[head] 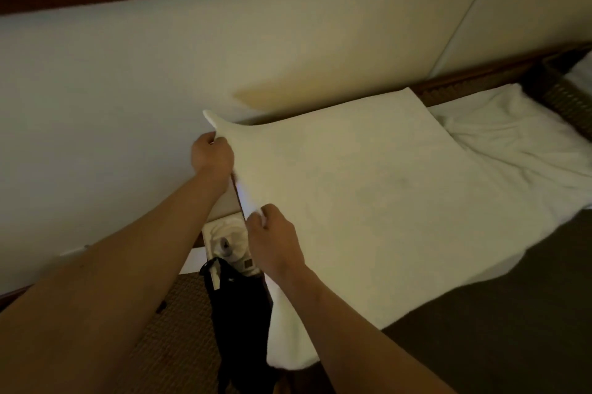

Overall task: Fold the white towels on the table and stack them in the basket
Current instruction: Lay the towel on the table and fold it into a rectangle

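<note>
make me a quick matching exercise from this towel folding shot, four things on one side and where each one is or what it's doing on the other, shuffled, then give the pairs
Things
1. left hand
2. right hand
3. crumpled white towel
4. black strap

Places or states
A. lies bunched at the far right, beside the flat towel
B. pinches the flat towel's far left corner, lifted
C. hangs dark below the towel's near left edge
D. grips the flat towel's left edge nearer the camera

Pairs: 1-B, 2-D, 3-A, 4-C
</note>
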Available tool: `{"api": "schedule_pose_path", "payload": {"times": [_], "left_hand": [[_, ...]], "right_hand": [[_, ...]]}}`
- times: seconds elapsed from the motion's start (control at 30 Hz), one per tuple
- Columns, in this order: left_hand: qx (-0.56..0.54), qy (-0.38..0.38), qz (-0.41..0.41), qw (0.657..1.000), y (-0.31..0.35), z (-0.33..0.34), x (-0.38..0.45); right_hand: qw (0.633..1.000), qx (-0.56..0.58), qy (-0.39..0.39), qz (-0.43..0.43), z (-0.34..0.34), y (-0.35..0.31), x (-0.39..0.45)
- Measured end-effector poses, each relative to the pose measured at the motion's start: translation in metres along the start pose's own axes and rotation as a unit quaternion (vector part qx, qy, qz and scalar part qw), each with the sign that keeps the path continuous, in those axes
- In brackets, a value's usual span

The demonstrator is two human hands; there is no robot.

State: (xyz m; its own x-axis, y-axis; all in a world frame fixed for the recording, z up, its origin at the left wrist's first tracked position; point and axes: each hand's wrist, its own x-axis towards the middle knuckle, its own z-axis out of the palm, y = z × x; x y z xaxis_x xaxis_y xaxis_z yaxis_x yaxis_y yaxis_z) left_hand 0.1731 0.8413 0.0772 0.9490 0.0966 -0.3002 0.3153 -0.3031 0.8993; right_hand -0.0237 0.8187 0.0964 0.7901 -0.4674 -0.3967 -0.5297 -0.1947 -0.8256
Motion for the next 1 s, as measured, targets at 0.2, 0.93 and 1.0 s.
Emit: {"api": "schedule_pose_path", "payload": {"times": [0.2,0.93,1.0], "left_hand": [[-0.01,-0.077,0.035,0.996,0.053,0.061,-0.043],[0.209,-0.127,0.212,0.946,0.059,0.382,-0.078],[0.32,-0.087,0.25,0.91,0.052,0.356,-0.043]], "right_hand": [[0.993,-0.017,0.115,-0.032,-0.08,0.012,0.015],[0.968,-0.143,0.158,0.131,-0.442,0.179,0.244],[0.974,-0.146,0.137,0.102,-0.447,0.162,0.28]]}}
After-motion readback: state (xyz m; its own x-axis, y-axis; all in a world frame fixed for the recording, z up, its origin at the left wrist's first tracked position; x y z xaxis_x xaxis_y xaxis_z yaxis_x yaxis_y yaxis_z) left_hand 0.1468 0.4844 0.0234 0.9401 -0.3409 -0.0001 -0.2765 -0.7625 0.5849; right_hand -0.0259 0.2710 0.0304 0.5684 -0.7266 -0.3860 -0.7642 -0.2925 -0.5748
